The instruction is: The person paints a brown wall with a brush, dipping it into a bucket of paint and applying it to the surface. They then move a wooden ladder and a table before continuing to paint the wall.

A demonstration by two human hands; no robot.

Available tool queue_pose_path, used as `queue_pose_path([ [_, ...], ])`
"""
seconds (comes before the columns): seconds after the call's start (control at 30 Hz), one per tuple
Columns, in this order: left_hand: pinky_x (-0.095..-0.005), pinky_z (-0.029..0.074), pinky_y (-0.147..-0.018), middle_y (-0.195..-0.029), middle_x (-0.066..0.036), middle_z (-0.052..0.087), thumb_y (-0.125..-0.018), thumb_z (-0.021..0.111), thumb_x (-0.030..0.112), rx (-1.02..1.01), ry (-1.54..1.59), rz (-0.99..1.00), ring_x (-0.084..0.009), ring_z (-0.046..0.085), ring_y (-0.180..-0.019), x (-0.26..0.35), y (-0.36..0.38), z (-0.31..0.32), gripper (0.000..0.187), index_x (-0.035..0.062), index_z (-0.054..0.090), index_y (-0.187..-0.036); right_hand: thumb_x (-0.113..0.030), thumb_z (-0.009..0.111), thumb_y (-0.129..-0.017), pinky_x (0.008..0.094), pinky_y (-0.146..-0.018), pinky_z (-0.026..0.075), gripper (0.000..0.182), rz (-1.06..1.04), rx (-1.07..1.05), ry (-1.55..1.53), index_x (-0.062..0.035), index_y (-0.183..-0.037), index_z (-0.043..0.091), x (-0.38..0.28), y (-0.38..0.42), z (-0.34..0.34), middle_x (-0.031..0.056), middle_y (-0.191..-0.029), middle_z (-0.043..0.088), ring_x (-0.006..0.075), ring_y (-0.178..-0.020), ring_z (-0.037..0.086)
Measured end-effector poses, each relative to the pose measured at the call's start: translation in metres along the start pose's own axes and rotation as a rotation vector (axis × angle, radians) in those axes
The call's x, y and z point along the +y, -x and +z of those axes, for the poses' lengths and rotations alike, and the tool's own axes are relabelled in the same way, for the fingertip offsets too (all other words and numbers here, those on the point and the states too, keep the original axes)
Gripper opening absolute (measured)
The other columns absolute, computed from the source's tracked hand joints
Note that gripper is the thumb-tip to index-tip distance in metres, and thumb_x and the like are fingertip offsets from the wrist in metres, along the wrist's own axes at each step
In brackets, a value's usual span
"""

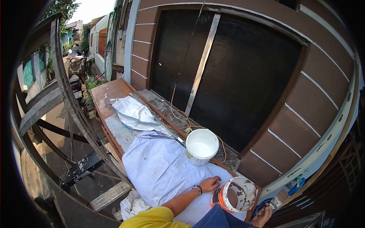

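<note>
My right hand [262, 217] grips a paintbrush [280, 199] by its handle, with the broad bristle end pointing up and to the right. Close by, on its left, stands a paint bucket [219, 199] with an orange outside, brown paint [232, 197] inside and dark smears on its inner wall. My left hand [210, 184] is just left of the bucket's rim, low over a white cloth [159, 161], fingers loosely bent with nothing visible in them. Farther back on the cloth sits a white bucket [202, 143], its inside pale.
A scaffold frame [76, 106] rises on the left. Behind the cloth-covered surface are a dark panel [249, 72] and a brown wall [281, 148] with white lines. A cable [173, 98] hangs down beside it. A white plastic sheet [135, 113] lies at the far end.
</note>
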State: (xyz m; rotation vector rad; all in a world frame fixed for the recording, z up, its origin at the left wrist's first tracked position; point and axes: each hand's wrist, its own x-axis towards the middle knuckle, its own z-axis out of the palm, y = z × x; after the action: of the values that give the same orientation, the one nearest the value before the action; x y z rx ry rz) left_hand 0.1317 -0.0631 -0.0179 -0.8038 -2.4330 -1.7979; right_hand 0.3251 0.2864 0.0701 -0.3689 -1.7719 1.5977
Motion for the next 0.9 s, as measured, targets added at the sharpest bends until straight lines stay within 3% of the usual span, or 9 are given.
queue_pose_path([
  [0.07,-0.0448,0.051,-0.071,-0.079,-0.015,0.068,-0.098,0.059,0.027,0.032,-0.023,0.016,-0.034,0.068,-0.076,-0.005,0.002,0.004,0.031,0.0037,0.057,-0.118,-0.031,0.06,-0.1,0.0411,-0.074,0.054,0.033,-0.547,0.081,0.319,-0.0009,-0.113,0.063,0.089,0.001,-0.01,0.0104,-0.101,0.065,0.0301,-0.086,0.062],
  [0.1,-0.0448,0.051,-0.071,-0.079,-0.015,0.068,-0.099,0.059,0.027,0.035,-0.027,0.016,-0.034,0.068,-0.077,-0.004,0.001,0.004,0.031,0.0038,0.057,-0.118,-0.032,0.061,-0.101,0.044,-0.079,0.055,0.035,-0.571,0.266,0.391,0.0004,-0.113,0.062,0.121,0.001,-0.008,0.0162,-0.11,0.066,0.0322,-0.092,0.064],
  [0.2,-0.0443,0.052,-0.073,-0.082,-0.016,0.069,-0.099,0.056,0.028,0.023,-0.033,-0.007,-0.0339,0.068,-0.078,-0.002,0.0,0.003,0.031,0.0041,0.057,-0.119,-0.04,0.064,-0.1,0.054,-0.088,0.055,0.05,-0.514,0.0,0.569,-0.0001,-0.128,0.057,0.178,0.002,-0.058,0.0206,-0.121,0.061,0.0366,-0.109,0.061],
  [0.23,-0.0441,0.052,-0.073,-0.082,-0.016,0.069,-0.099,0.056,0.028,0.025,-0.039,-0.006,-0.0338,0.068,-0.079,-0.004,0.0,0.004,0.031,0.0041,0.057,-0.119,-0.037,0.064,-0.1,0.0497,-0.082,0.053,0.046,-0.333,-0.026,0.341,-0.0012,-0.127,0.057,0.159,0.009,-0.057,0.018,-0.116,0.061,0.0333,-0.102,0.06],
  [0.3,-0.0441,0.052,-0.074,-0.083,-0.015,0.069,-0.098,0.054,0.028,0.021,-0.057,-0.016,-0.0339,0.069,-0.08,-0.007,-0.002,0.004,0.032,0.0042,0.057,-0.119,-0.032,0.065,-0.099,0.0411,-0.069,0.049,0.04,0.11,-0.014,-0.205,-0.0033,-0.126,0.058,0.058,0.029,-0.029,0.0128,-0.104,0.06,0.0266,-0.088,0.058],
  [0.4,-0.045,0.052,-0.075,-0.083,-0.016,0.069,-0.098,0.054,0.028,0.018,-0.058,-0.004,-0.0349,0.069,-0.081,-0.012,-0.004,0.005,0.032,0.0041,0.057,-0.119,-0.024,0.065,-0.099,0.0282,-0.051,0.042,0.031,0.286,0.052,-0.488,-0.0066,-0.124,0.059,0.007,0.051,-0.022,0.005,-0.087,0.059,0.0166,-0.068,0.054],
  [0.43,-0.046,0.052,-0.075,-0.084,-0.016,0.069,-0.099,0.053,0.028,0.02,-0.064,-0.006,-0.0359,0.069,-0.082,-0.012,-0.004,0.004,0.032,0.0042,0.057,-0.12,-0.022,0.065,-0.099,0.0239,-0.044,0.04,0.028,0.305,0.078,-0.536,-0.0077,-0.123,0.06,-0.005,0.057,-0.02,0.0025,-0.081,0.058,0.0133,-0.061,0.053],
  [0.63,-0.0471,0.052,-0.075,-0.084,-0.018,0.07,-0.1,0.053,0.028,0.036,-0.083,-0.005,-0.0377,0.069,-0.082,-0.009,-0.002,0.004,0.031,0.0043,0.057,-0.119,-0.019,0.065,-0.099,0.0247,-0.046,0.039,0.015,0.227,-0.101,-0.485,-0.0076,-0.108,0.06,-0.032,0.065,-0.033,0.0022,-0.078,0.056,0.0128,-0.061,0.052],
  [0.9,-0.0473,0.052,-0.076,-0.085,-0.019,0.069,-0.099,0.053,0.026,0.039,-0.107,0.008,-0.0386,0.069,-0.084,-0.005,-0.002,0.001,0.031,0.0034,0.055,-0.12,-0.017,0.066,-0.098,0.026,-0.05,0.04,0.016,0.199,-0.006,-0.437,-0.0063,-0.108,0.061,-0.044,0.063,-0.032,0.0027,-0.075,0.055,0.013,-0.058,0.048],
])
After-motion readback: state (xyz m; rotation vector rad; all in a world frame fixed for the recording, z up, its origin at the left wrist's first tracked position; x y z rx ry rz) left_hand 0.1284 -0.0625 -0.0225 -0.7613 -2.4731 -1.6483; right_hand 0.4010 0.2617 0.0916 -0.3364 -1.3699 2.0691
